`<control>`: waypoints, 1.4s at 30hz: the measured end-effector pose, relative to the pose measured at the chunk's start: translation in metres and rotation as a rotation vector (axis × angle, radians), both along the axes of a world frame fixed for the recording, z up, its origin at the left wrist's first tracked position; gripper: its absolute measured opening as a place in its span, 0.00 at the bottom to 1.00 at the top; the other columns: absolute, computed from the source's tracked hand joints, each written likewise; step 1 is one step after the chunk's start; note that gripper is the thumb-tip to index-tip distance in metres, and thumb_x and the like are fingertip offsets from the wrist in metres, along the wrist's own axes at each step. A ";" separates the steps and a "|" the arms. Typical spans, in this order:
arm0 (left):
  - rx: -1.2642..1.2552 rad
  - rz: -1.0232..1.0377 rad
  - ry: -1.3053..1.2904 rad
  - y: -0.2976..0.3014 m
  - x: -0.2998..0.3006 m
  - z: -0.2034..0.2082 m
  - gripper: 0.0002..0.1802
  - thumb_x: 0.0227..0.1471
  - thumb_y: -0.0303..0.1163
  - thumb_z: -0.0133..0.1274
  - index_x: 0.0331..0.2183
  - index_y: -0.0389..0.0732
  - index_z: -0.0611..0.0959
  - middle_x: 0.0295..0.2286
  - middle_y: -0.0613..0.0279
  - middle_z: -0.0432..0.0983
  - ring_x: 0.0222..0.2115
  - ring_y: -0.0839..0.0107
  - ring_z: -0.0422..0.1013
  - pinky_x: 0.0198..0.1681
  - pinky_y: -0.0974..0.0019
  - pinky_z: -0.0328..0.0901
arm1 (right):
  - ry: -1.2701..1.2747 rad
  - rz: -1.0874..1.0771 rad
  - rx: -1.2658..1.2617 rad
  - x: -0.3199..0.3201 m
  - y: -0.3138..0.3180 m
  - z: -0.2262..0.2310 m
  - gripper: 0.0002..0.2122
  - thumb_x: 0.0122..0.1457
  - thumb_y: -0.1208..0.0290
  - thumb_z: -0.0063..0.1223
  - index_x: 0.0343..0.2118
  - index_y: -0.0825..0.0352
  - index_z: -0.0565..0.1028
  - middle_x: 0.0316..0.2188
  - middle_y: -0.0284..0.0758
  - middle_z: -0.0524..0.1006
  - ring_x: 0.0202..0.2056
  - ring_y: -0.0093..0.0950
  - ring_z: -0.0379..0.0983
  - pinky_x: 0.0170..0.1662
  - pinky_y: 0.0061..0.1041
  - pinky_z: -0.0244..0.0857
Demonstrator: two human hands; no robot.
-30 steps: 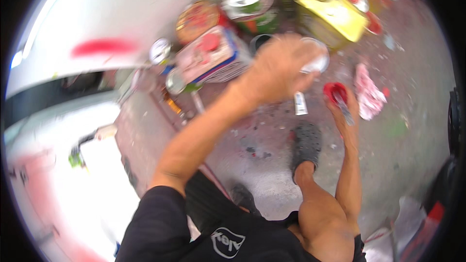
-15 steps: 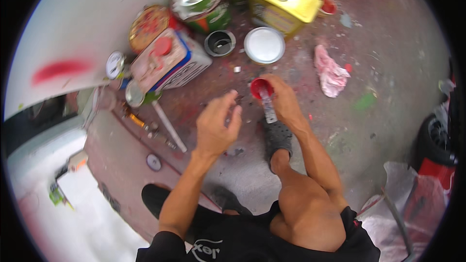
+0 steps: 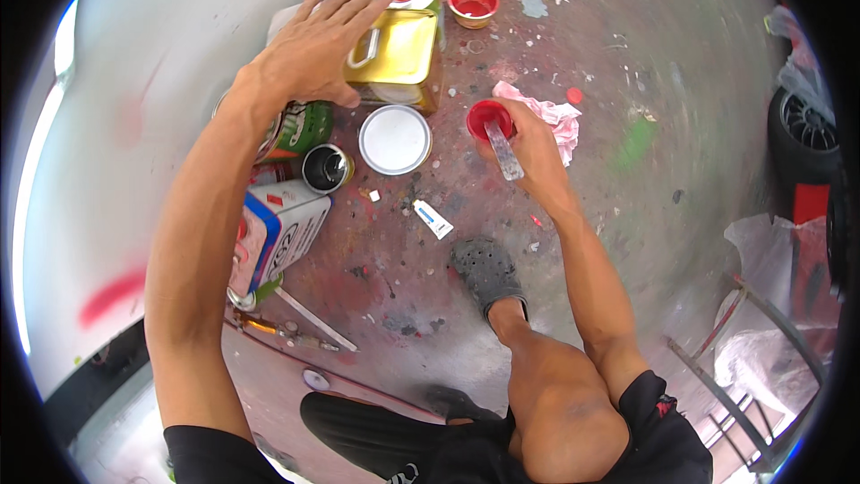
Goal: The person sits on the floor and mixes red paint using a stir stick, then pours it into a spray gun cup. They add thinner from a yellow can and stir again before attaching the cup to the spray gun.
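Note:
My left hand (image 3: 309, 52) reaches far out, fingers spread, at the left side of a yellow rectangular tin (image 3: 408, 47) with a wire handle. Whether it touches the tin, I cannot tell. My right hand (image 3: 530, 151) is wrapped round a small cup with a red inside (image 3: 480, 113), tilted toward me. A flat, clear-looking stirring stick (image 3: 505, 151) leans out over the cup's rim. Below the tin sits a round can with a white lid (image 3: 395, 140). A small white tube (image 3: 434, 219) lies on the floor between my arms, near a tiny white piece (image 3: 374, 195).
A dark open can (image 3: 326, 168), a white-and-blue tin (image 3: 287, 231) and a green can (image 3: 305, 128) stand at the left. A red-filled tub (image 3: 473, 4) stands farther off. A pink cloth (image 3: 560, 125) lies beside my right hand. My shoe (image 3: 485, 271) rests on the stained floor.
My left hand has moved up and left to the yellow tin. My right hand still holds the cup, now beside the pink cloth. The white tube has come into sight on the floor.

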State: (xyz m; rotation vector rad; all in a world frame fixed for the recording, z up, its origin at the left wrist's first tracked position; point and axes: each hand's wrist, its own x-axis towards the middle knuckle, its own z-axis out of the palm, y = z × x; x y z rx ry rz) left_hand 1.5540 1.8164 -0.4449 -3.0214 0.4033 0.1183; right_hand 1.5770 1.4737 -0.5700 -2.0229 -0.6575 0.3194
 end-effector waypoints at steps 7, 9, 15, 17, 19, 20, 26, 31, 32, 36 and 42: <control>-0.164 0.025 0.246 0.007 0.027 0.009 0.63 0.35 0.33 0.74 0.73 0.42 0.62 0.61 0.47 0.72 0.63 0.45 0.68 0.72 0.47 0.60 | -0.018 -0.055 0.076 0.049 0.018 0.006 0.19 0.56 0.84 0.62 0.53 0.70 0.81 0.45 0.47 0.84 0.45 0.49 0.82 0.49 0.43 0.75; -0.138 0.029 0.259 0.003 0.029 0.026 0.63 0.35 0.32 0.73 0.73 0.45 0.63 0.61 0.48 0.72 0.62 0.45 0.68 0.72 0.47 0.60 | -0.018 -0.051 0.110 0.056 0.023 0.006 0.20 0.55 0.83 0.63 0.53 0.70 0.81 0.45 0.47 0.84 0.44 0.49 0.82 0.49 0.42 0.75; 0.006 -0.096 0.242 -0.005 0.045 0.080 0.68 0.28 0.32 0.71 0.74 0.53 0.65 0.60 0.56 0.74 0.61 0.50 0.69 0.70 0.48 0.62 | -0.037 -0.055 0.103 0.067 0.039 0.030 0.22 0.51 0.80 0.69 0.52 0.67 0.82 0.45 0.45 0.84 0.45 0.46 0.83 0.49 0.42 0.76; 0.041 -0.149 0.242 -0.011 0.054 0.091 0.69 0.25 0.32 0.72 0.74 0.55 0.67 0.60 0.57 0.75 0.61 0.51 0.69 0.71 0.49 0.62 | -0.073 -0.066 0.115 0.074 0.039 0.036 0.23 0.51 0.79 0.70 0.52 0.66 0.81 0.45 0.44 0.84 0.46 0.45 0.83 0.49 0.42 0.77; 0.048 -0.216 0.246 -0.017 0.064 0.099 0.69 0.23 0.31 0.73 0.73 0.56 0.69 0.60 0.57 0.75 0.61 0.51 0.69 0.71 0.50 0.62 | -0.097 -0.069 0.086 0.080 0.036 0.044 0.23 0.52 0.80 0.69 0.53 0.66 0.81 0.46 0.43 0.84 0.47 0.45 0.83 0.50 0.41 0.77; 0.050 -0.250 0.254 -0.021 0.068 0.101 0.69 0.22 0.31 0.73 0.73 0.56 0.70 0.60 0.58 0.75 0.61 0.52 0.69 0.71 0.50 0.62 | -0.098 -0.064 0.052 0.082 0.034 0.053 0.22 0.54 0.81 0.68 0.54 0.65 0.81 0.48 0.42 0.84 0.48 0.45 0.83 0.51 0.40 0.77; 0.124 -0.389 0.306 -0.056 0.090 0.112 0.60 0.27 0.29 0.73 0.68 0.53 0.78 0.57 0.58 0.79 0.58 0.54 0.73 0.69 0.53 0.63 | -0.214 -0.102 -0.078 0.087 0.017 0.067 0.22 0.54 0.80 0.67 0.54 0.63 0.80 0.51 0.40 0.83 0.50 0.47 0.82 0.52 0.44 0.78; 0.172 -0.461 0.368 -0.085 0.107 0.118 0.59 0.26 0.31 0.74 0.67 0.51 0.79 0.52 0.60 0.80 0.55 0.56 0.74 0.65 0.54 0.66 | -0.244 -0.125 -0.222 0.087 0.006 0.063 0.22 0.53 0.77 0.71 0.53 0.63 0.79 0.49 0.39 0.82 0.49 0.47 0.82 0.49 0.45 0.79; 0.193 -0.475 0.381 -0.089 0.110 0.117 0.59 0.26 0.31 0.74 0.67 0.51 0.79 0.51 0.61 0.80 0.55 0.57 0.74 0.65 0.54 0.66 | -0.254 -0.127 -0.236 0.086 0.004 0.059 0.22 0.52 0.75 0.72 0.51 0.63 0.79 0.48 0.40 0.82 0.47 0.47 0.83 0.48 0.45 0.79; 0.226 -0.479 0.438 -0.099 0.116 0.108 0.58 0.26 0.32 0.75 0.66 0.50 0.80 0.50 0.61 0.80 0.54 0.57 0.74 0.64 0.54 0.67 | -0.275 -0.146 -0.236 0.078 -0.003 0.053 0.19 0.52 0.75 0.73 0.47 0.66 0.79 0.45 0.42 0.81 0.45 0.47 0.84 0.46 0.46 0.79; 0.245 -0.505 0.483 -0.110 0.122 0.093 0.60 0.24 0.34 0.76 0.67 0.49 0.79 0.49 0.61 0.80 0.53 0.57 0.74 0.65 0.55 0.67 | -0.263 -0.135 -0.332 0.074 -0.007 0.046 0.17 0.54 0.77 0.69 0.47 0.67 0.80 0.45 0.44 0.82 0.45 0.46 0.84 0.46 0.46 0.80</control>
